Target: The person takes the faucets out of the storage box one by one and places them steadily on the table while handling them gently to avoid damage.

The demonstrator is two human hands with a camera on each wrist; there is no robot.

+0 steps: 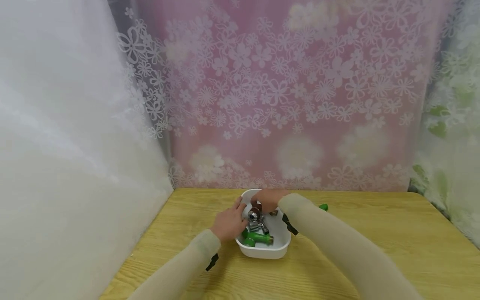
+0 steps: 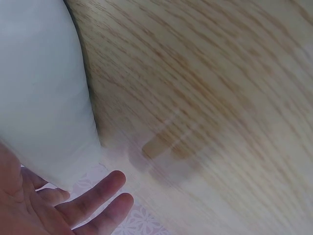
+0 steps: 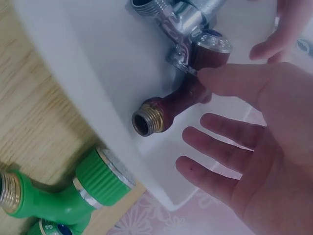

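Observation:
A white plastic basin (image 1: pixel 263 253) holds several valves. My right hand (image 1: pixel 268 200) reaches into its far end and pinches a brown-red angle valve (image 3: pixel 181 103) with a threaded brass end; the thumb lies on its body and the index finger is mostly hidden. The other fingers stay extended. Chrome valves (image 1: pixel 255 226) lie beside it, and a green valve (image 1: pixel 260 237) is at the near end. My left hand (image 1: pixel 228 223) rests at the basin's left rim, fingers spread and fairly straight, some hidden behind the wall in the left wrist view.
Outside the basin, to its right, another green valve (image 3: pixel 58 200) lies on the wooden table (image 1: pixel 375 233); my right sleeve (image 1: pixel 322 225) mostly covers it in the head view. A pink flowered curtain (image 1: pixel 292 104) hangs behind the table, with a white sheet (image 1: pixel 75 146) at left.

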